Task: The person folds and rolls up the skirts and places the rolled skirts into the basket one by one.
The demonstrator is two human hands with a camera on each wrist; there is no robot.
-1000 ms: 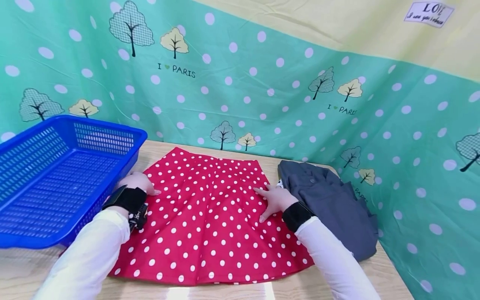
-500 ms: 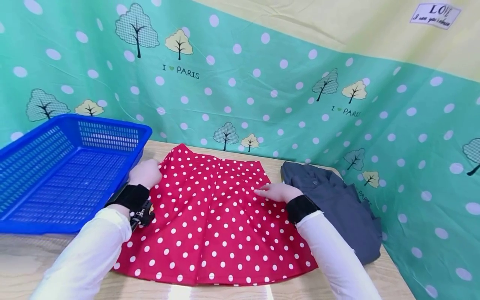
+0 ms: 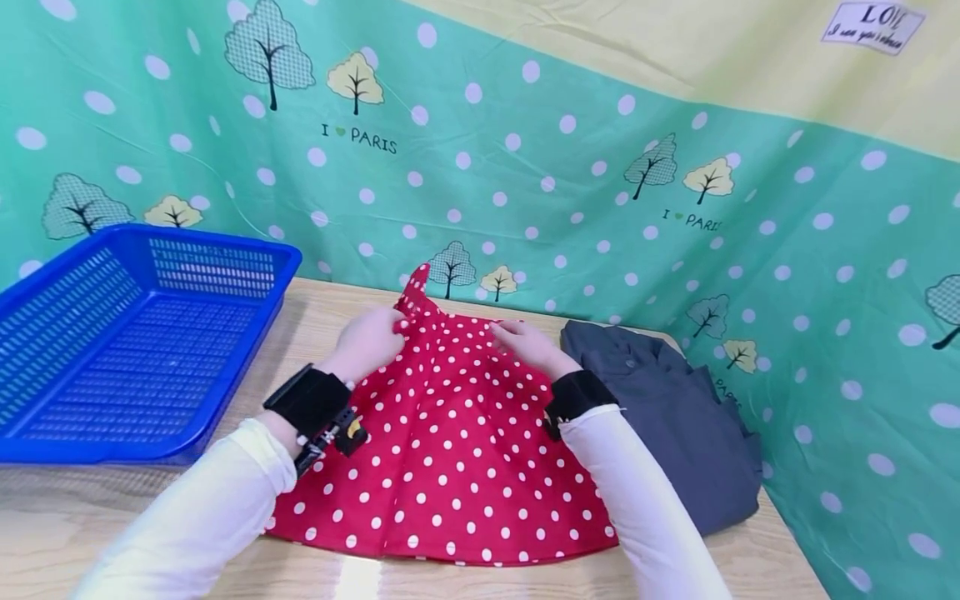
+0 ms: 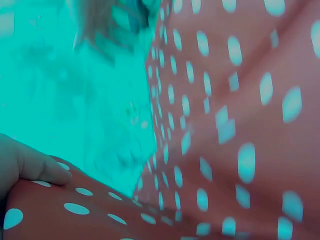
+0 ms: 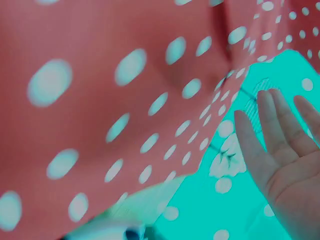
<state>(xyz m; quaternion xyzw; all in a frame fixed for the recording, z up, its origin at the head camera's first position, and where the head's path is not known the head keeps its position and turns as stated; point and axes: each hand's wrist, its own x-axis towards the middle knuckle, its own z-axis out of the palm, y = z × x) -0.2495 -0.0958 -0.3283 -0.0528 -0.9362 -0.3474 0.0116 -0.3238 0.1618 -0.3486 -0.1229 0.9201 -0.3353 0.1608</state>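
At the table's (image 3: 315,308) far edge, left hand (image 3: 369,340) pinches skirt (image 3: 450,450).

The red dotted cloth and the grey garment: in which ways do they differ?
The red dotted cloth has white dots; the grey garment is plain. The left hand grips the red cloth and the right hand touches it; no hand touches the grey one. Both lie on the table.
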